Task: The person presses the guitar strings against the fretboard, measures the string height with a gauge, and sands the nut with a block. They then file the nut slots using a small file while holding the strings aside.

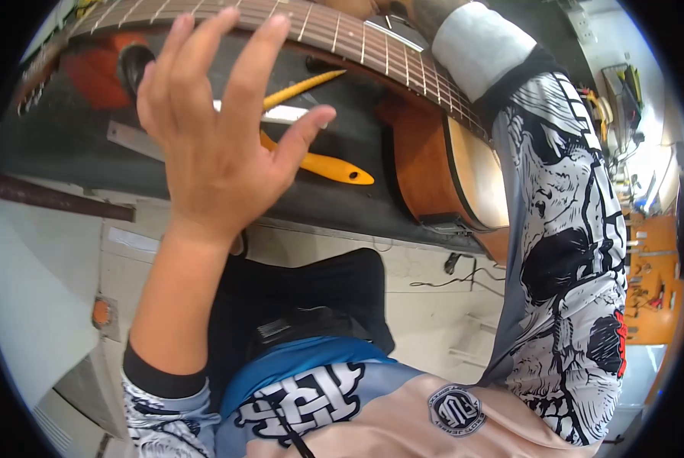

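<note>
An acoustic guitar [426, 160] lies across the dark bench, its fretted neck [334, 38] running along the top of the view. My left hand [212, 130] is open, back upward and fingers spread, with the fingertips overlapping the neck's near edge. Reaching over the guitar body, my right arm leads to my right hand [427, 11], mostly cut off at the top edge with its fingers hidden. Close to it, a thin pale strip [393, 36] lies along the fretboard. Beneath my left hand are a tool with a yellow handle [338, 169] and a tapered yellow stick [304, 89].
A metal ruler [134, 140] lies on the dark bench top [44, 153], left of my hand. Behind it sit a red object [94, 76] and a rounded black one [133, 67]. Tools hang on an orange board [651, 282] at the right. A cable [464, 281] trails below the bench.
</note>
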Tool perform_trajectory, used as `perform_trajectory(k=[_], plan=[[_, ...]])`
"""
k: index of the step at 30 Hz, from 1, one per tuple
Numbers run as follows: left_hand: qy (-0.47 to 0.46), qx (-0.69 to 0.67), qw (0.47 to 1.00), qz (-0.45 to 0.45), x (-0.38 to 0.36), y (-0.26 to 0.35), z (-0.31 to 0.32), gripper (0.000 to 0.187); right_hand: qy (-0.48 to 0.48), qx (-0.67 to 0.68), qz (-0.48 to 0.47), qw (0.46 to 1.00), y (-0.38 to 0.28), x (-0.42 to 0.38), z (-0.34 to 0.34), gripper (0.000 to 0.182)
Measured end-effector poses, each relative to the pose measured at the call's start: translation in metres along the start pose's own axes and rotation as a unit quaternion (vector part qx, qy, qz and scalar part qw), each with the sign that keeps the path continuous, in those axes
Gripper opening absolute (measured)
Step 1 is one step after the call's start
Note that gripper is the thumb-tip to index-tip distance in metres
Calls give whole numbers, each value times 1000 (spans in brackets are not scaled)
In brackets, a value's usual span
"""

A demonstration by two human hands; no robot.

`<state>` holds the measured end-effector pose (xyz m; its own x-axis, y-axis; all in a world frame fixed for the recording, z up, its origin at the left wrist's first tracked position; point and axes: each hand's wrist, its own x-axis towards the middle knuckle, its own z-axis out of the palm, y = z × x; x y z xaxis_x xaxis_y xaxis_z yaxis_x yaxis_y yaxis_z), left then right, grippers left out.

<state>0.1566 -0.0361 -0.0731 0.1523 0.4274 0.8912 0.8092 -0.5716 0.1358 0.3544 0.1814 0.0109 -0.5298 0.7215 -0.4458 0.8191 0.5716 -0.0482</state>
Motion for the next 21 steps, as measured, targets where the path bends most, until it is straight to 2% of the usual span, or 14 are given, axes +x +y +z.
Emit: perform_trajectory(k=[1, 4, 5, 6, 7, 9, 11, 12, 13, 14, 16, 18, 19, 21], plan=[[0, 10, 1000, -8, 0, -2, -1, 73, 50, 88, -156, 983, 4, 1, 7, 39], [32, -8, 999, -1, 1, -10, 0, 69, 97, 38, -143, 984, -3, 0, 6, 40], [41, 27, 999, 14, -6, -25, 5, 69, 120, -35, -79, 989, -11, -1, 1, 40], [52, 63, 996, 28, -13, -41, 10, 69, 153, 20, -89, 984, -18, -6, 0, 37], [56, 36, 998, 15, -12, -44, 2, 69, 185, 74, -96, 975, -25, -15, -2, 34], [43, 42, 998, -4, -15, -47, -15, 70, 214, 193, -52, 956, -46, -54, -20, 26], [9, 71, 997, -19, -22, -60, -25, 72, 316, 245, -7, 917, -82, -99, -24, 25], [17, 92, 995, -17, -25, -68, -20, 69, 341, 355, -22, 870, -90, -114, -19, 26], [26, 113, 993, -16, -28, -75, -14, 66, 339, 433, -55, 834, -87, -132, -13, 30], [71, 129, 989, -8, -28, -80, 0, 60, 334, 418, -60, 843, -67, -151, -11, 35], [100, 96, 990, -13, -21, -75, 5, 57, 349, 479, -33, 805, -97, -171, 11, 36], [62, -4, 998, -34, -11, -68, -10, 64, 323, 513, -14, 795, -102, -173, 22, 27], [58, -6, 998, -31, -10, -73, -9, 63, 292, 524, -22, 800, -98, -171, 24, 28], [61, -16, 997, -33, -3, -98, -1, 63, 280, 579, -21, 765, -110, -149, 22, 31]])
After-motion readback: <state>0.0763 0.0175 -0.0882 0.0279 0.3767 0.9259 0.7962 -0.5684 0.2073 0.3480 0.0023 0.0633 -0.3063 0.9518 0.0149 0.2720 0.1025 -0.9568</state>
